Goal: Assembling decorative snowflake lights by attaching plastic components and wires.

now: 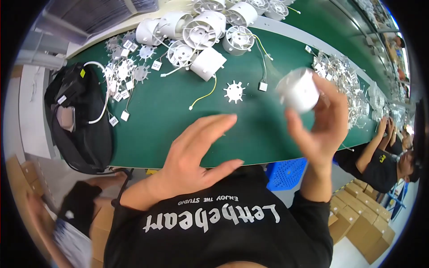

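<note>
My right hand grips a white cylindrical fan housing between thumb and fingers, raised over the right part of the green table; both are partly blurred. My left hand hovers at the table's near edge, open, its fingers stretched out and the thumb apart, holding nothing. Beyond the hands, a flat white star-shaped plate lies alone on the green surface. Behind it rests a white housing on its side, trailing a yellow wire. Another housing sits nearby with a wire leading to a small white connector.
More white housings crowd the table's far side. Star-shaped plates with wires are heaped at left and right. A black bag occupies the left end. A blue stool is below the edge. People sit at both sides.
</note>
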The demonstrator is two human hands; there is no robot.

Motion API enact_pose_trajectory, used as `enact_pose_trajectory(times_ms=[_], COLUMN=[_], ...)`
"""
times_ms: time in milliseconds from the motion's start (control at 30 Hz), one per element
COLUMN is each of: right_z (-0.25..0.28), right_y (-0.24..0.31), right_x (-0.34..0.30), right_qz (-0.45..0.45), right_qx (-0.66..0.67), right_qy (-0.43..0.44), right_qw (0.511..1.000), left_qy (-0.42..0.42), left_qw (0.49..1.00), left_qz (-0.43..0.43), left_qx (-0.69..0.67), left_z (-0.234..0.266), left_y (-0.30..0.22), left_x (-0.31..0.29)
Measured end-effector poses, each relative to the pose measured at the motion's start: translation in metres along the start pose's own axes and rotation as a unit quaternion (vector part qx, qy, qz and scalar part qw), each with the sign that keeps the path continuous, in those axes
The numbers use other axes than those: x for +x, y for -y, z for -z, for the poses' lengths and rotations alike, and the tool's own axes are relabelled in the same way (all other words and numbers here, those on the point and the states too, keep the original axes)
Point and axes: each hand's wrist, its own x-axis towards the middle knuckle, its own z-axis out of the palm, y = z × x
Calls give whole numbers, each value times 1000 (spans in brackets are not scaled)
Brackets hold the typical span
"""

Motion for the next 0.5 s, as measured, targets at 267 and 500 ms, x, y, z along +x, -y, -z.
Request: enact_pose_trajectory(times_ms=[267,500], right_z=[-25,-18], right_y=[-6,4], right_x=[-60,-59], right_qz=[290,150], right_qx=[-133,-53], right_qy=[24,67], right_qw=[948,985], left_qy=[-19,118], left_qw=[961,989], left_qz=[105,0], left_qx=[-256,84], left_z=[-23,5], left_y=[-9,0], left_x=[13,23])
